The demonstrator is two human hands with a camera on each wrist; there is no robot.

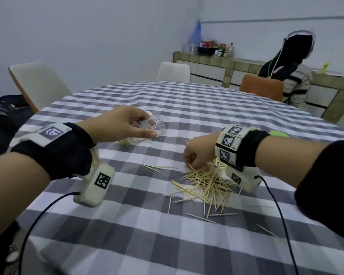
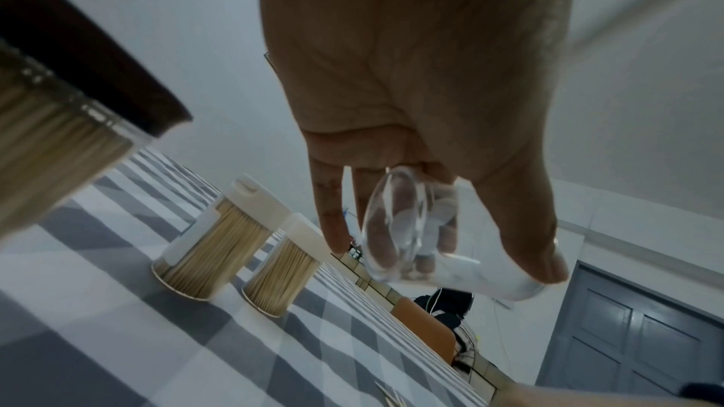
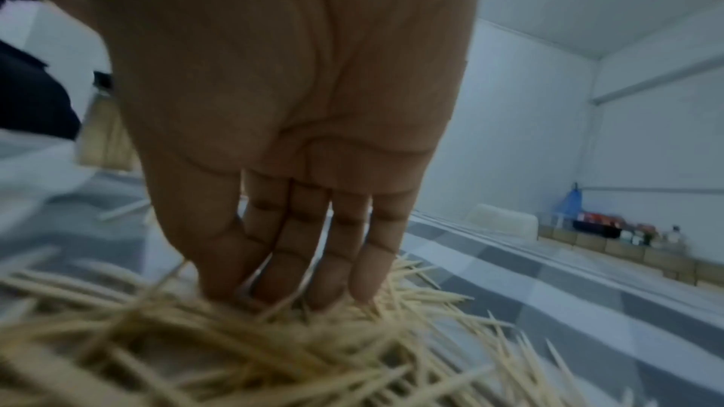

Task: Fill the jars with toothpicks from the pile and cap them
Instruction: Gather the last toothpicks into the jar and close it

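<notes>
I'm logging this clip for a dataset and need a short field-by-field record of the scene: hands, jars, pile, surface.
left hand: holds an empty clear plastic jar tilted above the table
right hand: fingers down in the loose pile of wooden toothpicks, gathering some
filled jars: two clear jars with white caps, packed with toothpicks, standing side by side
surface: table with grey and white checked cloth
stray toothpicks: scattered around the pile

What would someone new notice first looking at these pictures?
First the loose toothpick pile on the checked tablecloth, with the right hand digging its fingertips into it. Next the left hand holding an empty clear jar above the table. Behind it stand two capped jars packed with toothpicks.
</notes>
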